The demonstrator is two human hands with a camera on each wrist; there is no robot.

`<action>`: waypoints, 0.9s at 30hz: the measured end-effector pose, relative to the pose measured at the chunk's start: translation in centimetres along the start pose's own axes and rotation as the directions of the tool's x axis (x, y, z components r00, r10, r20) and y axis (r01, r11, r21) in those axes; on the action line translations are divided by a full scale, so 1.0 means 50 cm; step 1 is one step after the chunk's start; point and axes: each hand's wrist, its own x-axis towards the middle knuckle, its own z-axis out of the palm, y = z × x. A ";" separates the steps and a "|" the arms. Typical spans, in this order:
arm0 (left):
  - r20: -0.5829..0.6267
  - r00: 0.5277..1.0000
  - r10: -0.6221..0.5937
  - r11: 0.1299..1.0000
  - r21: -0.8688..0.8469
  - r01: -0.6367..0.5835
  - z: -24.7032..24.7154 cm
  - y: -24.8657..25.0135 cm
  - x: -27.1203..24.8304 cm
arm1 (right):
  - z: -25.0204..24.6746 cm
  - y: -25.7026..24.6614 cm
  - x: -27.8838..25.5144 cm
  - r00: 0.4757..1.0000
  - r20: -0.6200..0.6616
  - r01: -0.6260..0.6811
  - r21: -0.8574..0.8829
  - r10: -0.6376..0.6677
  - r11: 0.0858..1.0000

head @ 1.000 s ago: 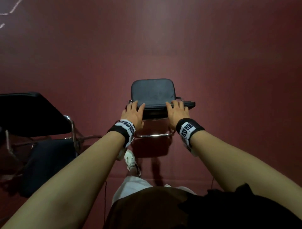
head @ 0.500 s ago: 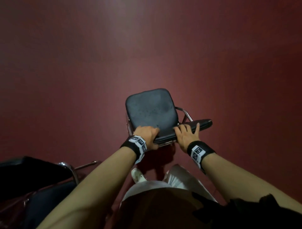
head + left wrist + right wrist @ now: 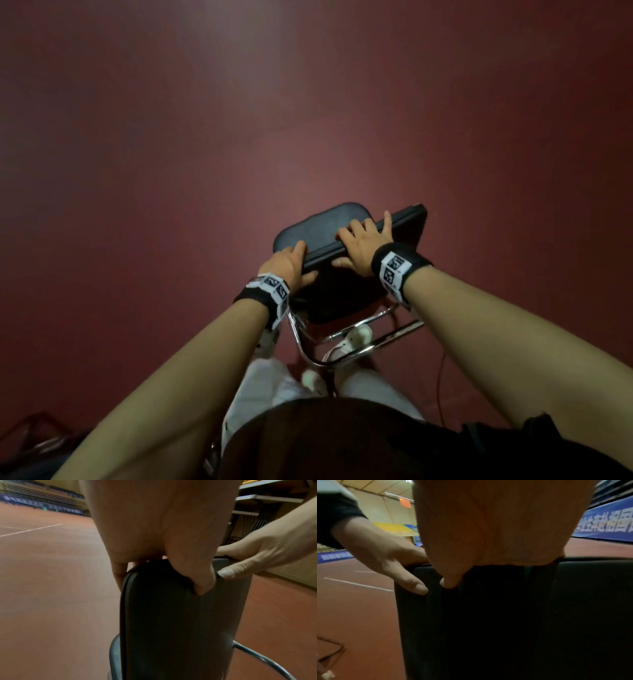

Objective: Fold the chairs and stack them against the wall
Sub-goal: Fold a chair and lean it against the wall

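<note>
Both hands (image 3: 364,244) grip chair (image 3: 322,222) backrest.

The chair (image 3: 329,226) is black-padded with a shiny silver frame (image 3: 346,356), the floor (image 3: 171,171) is dark brick red with white lines (image 3: 30,530), both wristbands (image 3: 397,267) are black with white black-patterned tags, and the banner (image 3: 607,523) is blue with white lettering.

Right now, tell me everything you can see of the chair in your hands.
The black folding chair has a padded seat, a padded backrest and chromed tube legs. Both pads stand nearly upright and close together above the red floor. The left hand and right hand grip the backrest's top edge, thumbs on its near face.
</note>
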 end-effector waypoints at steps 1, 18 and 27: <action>0.007 1.000 -0.011 1.000 0.021 0.011 -0.008 -0.012 0.022 | -0.006 -0.001 0.020 1.000 0.004 -0.009 0.014 0.009 1.000; 0.310 0.950 -0.033 0.977 -0.192 0.096 -0.100 -0.290 0.466 | -0.032 -0.128 0.414 0.885 0.337 -0.388 0.156 0.321 0.908; 0.326 0.938 -0.115 0.924 -0.313 0.222 -0.031 -0.464 0.674 | 0.177 -0.203 0.494 0.758 0.525 -0.592 0.308 0.386 0.745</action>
